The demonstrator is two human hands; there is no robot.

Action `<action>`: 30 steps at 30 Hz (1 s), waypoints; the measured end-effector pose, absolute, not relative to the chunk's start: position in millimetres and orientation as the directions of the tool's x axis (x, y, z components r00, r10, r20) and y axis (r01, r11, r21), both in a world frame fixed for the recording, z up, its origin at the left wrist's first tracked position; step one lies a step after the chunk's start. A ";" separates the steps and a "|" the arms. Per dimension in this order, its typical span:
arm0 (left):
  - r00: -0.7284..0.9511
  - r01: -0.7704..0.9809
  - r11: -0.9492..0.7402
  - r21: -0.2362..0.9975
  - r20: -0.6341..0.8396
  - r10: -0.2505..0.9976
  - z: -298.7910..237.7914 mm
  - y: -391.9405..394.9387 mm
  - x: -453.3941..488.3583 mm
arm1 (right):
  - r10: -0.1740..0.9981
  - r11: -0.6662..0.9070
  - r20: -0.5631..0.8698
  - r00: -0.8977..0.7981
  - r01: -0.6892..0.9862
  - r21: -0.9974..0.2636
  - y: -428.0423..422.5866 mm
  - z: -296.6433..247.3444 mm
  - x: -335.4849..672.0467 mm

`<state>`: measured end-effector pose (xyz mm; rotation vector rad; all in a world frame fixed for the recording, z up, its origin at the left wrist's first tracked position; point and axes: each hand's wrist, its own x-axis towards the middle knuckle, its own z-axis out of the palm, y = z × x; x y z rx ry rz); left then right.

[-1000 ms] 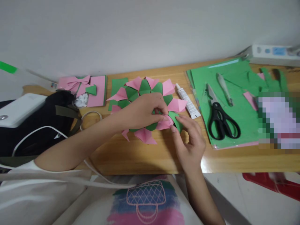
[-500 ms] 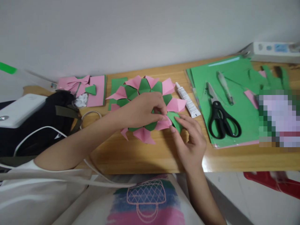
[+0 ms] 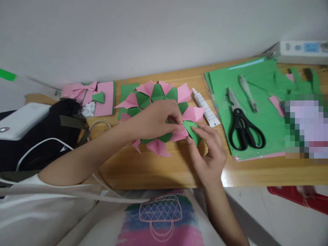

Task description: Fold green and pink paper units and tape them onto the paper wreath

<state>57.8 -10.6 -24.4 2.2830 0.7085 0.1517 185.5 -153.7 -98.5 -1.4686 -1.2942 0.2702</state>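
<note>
A round paper flower wreath (image 3: 157,91) made of folded green and pink pieces lies on the wooden table. My left hand (image 3: 160,118) reaches across it, thumb and fingers pinched on a pink piece (image 3: 180,133) at the right side. There my right hand (image 3: 208,147) grips a green paper piece (image 3: 191,130) between thumb and fingers, close against the pink one. The left hand and forearm hide part of the wreath's middle and left side.
Right of the wreath lies a white glue tube (image 3: 206,107). Farther right, black scissors (image 3: 242,124) and a clear pen-like tool (image 3: 247,92) rest on green paper sheets (image 3: 266,119). Pink sheets (image 3: 106,97) and a black bag (image 3: 51,136) are at left; a white cable (image 3: 110,191) crosses in front.
Both hands keep nearly the same hold on the paper pieces. The view has shifted very slightly; nothing else has visibly moved.
</note>
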 end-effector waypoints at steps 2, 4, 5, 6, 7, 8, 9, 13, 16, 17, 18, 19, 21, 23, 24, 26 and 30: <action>0.842 0.447 -0.581 0.681 -0.100 0.530 -25.0 -10.3 57.4 | 0.804 0.203 0.458 0.380 0.549 -0.811 -153.6 -98.5 184.7; 0.844 0.443 -0.581 0.682 -0.101 0.526 -25.1 -10.3 57.2 | 0.803 0.200 0.449 0.392 0.534 -0.822 -153.3 -98.5 183.9; 0.845 0.441 -0.582 0.683 -0.098 0.526 -25.1 -10.4 57.2 | 0.801 0.196 0.444 0.401 0.526 -0.828 -153.1 -98.6 183.4; 0.844 0.440 -0.582 0.683 -0.094 0.528 -25.2 -10.6 57.2 | 0.798 0.191 0.440 0.412 0.520 -0.833 -152.8 -98.6 182.9; 0.843 0.440 -0.582 0.684 -0.092 0.530 -25.2 -10.8 57.3 | 0.795 0.187 0.438 0.420 0.518 -0.835 -152.4 -98.6 182.3; 0.842 0.441 -0.581 0.684 -0.091 0.532 -25.3 -10.9 57.5 | 0.791 0.182 0.438 0.427 0.520 -0.835 -152.0 -98.5 181.6; 0.840 0.444 -0.579 0.684 -0.093 0.534 -25.4 -11.1 57.6 | 0.788 0.176 0.440 0.431 0.526 -0.832 -151.6 -98.5 181.0; 0.838 0.449 -0.571 0.687 -0.102 0.537 -26.2 -11.5 58.0 | 0.769 0.163 0.469 0.434 0.577 -0.801 -150.5 -98.5 178.8; 0.836 0.448 -0.560 0.697 -0.105 0.539 -26.7 -12.0 57.7 | 0.761 0.145 0.486 0.429 0.618 -0.773 -150.5 -99.2 178.1; 0.834 0.449 -0.558 0.698 -0.104 0.541 -26.8 -12.3 57.6 | 0.760 0.139 0.491 0.425 0.632 -0.762 -150.7 -99.5 178.1; 0.832 0.450 -0.555 0.700 -0.102 0.545 -26.8 -12.7 57.4 | 0.760 0.134 0.497 0.419 0.648 -0.750 -150.9 -99.7 178.1; 0.829 0.452 -0.552 0.700 -0.103 0.549 -26.7 -13.1 57.3 | 0.758 0.131 0.505 0.413 0.662 -0.738 -151.1 -99.7 178.1; 0.825 0.459 -0.545 0.702 -0.107 0.556 -26.7 -13.9 57.1 | 0.758 0.128 0.516 0.399 0.685 -0.717 -151.6 -99.4 177.8; 0.820 0.463 -0.539 0.704 -0.109 0.562 -26.9 -14.8 57.1 | 0.759 0.123 0.517 0.396 0.693 -0.710 -152.0 -98.8 177.4; 0.818 0.464 -0.538 0.703 -0.108 0.565 -27.1 -15.2 57.2 | 0.760 0.121 0.515 0.396 0.693 -0.711 -152.2 -98.5 177.1; 0.815 0.465 -0.539 0.702 -0.101 0.571 -27.7 -16.0 57.3 | 0.764 0.120 0.510 0.396 0.689 -0.715 -152.5 -98.1 176.6; 0.811 0.463 -0.541 0.703 -0.089 0.579 -28.3 -17.3 57.5 | 0.771 0.119 0.499 0.396 0.680 -0.723 -152.9 -98.3 176.7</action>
